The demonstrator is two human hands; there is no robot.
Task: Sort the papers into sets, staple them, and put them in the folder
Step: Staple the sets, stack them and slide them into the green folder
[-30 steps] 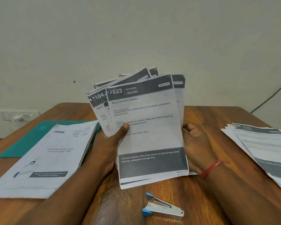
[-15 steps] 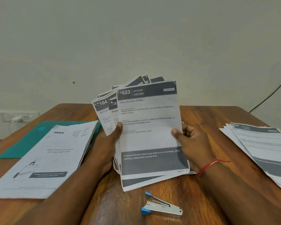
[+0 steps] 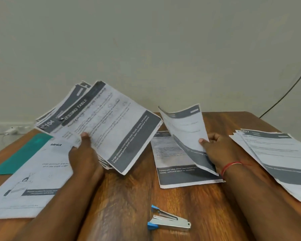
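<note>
**Far left.** A green folder (image 3: pixel 23 152) lies flat on the wooden table (image 3: pixel 129 197). Its smooth cover is partly under a white printed sheet (image 3: pixel 33 180) that reaches toward the near left edge.

**Left of centre.** The left hand (image 3: pixel 83 153) grips a fanned stack of papers (image 3: pixel 115 126), with the thumb pressed on the front page and the fingers hidden behind. The stack is raised off the table and tilted, so the pages spread above and to the right of the hand. Each page is white, with dark grey bands at head and foot.

**Near centre.** A small stapler (image 3: pixel 169 220) of bright metal with blue ends lies on the table, well apart from both hands.

**Right of centre.** A flat page (image 3: pixel 172 157) of the same pattern rests on the table. Above it the right hand (image 3: pixel 219 150) pinches a single page (image 3: pixel 184 126) by its right edge, thumb in front and fingers curled behind. This page stands up, bowed, to the left of the hand. Whether its lower corner touches the flat page cannot be told. A red thread (image 3: pixel 230 166) circles the right wrist.

**Far right.** A loosely squared pile of pages (image 3: pixel 276 157) lies flat just beside the right forearm. The table surface is glossy brown with visible grain. A dark cable (image 3: pixel 285 96) curves down the pale wall.
</note>
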